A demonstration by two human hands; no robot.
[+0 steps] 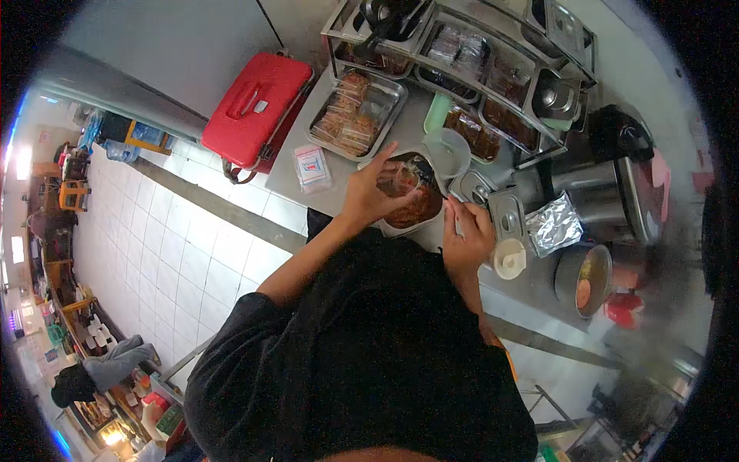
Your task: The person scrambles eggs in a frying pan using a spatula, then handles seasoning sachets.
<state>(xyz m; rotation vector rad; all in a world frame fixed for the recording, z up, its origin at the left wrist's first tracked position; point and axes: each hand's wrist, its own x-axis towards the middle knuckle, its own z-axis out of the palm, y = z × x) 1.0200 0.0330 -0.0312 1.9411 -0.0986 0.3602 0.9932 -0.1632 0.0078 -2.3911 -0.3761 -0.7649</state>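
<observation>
Fisheye view, heavy barrel distortion; a black vignette filled all four corners. Light was even and soft, brightest on the white floor tiles (177, 254) at left, with blown-out lamps at the far left rim. Glare sat on the foil (554, 225) and the steel trays (358, 115). The right edge was hazy and smeared. The centre was fairly sharp. The dark shirt (369, 346) showed almost no texture.

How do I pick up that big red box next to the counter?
Take the red box by the handle in the middle of its top face. Come from straight above: the box lies flat with that face up, and the handle is a bar your fingers can curl around.
</observation>
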